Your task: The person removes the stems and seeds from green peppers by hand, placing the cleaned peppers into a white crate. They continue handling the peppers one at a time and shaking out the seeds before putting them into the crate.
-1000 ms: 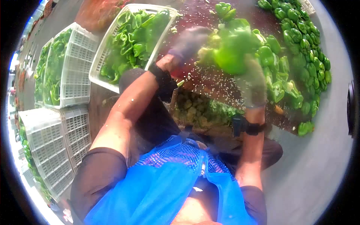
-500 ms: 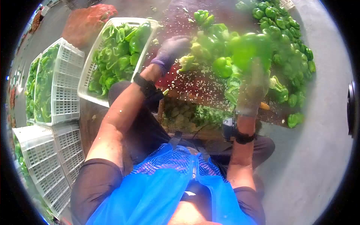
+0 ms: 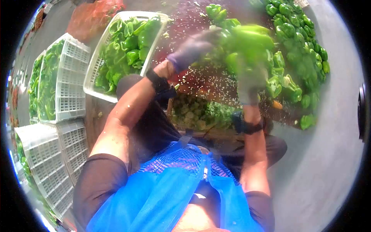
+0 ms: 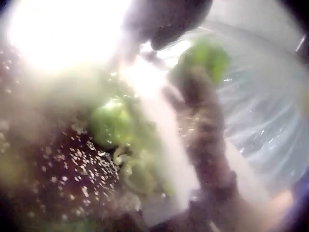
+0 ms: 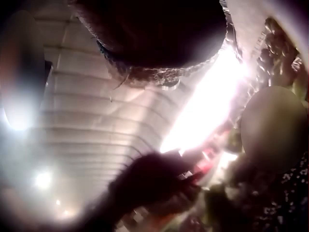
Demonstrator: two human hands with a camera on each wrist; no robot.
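Hands, gloved, raised close together above the desk [image 3: 201, 82]. Right hand [image 3: 250, 82] clasps a green pepper [image 3: 249, 38]; left hand [image 3: 195, 46] is beside it, its grip too blurred to tell. White crate [image 3: 92, 75] left of the desk, nearly full of opened peppers. Whole peppers [image 3: 303, 36] are heaped on the desk's right, so seemingly much remains undone.

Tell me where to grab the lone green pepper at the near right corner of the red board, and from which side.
Grip the lone pepper round its broad body, from above and the right, over the grey surface. It sits apart at the board edge; the pepper pile crowds its far side. Its stem is unclear.
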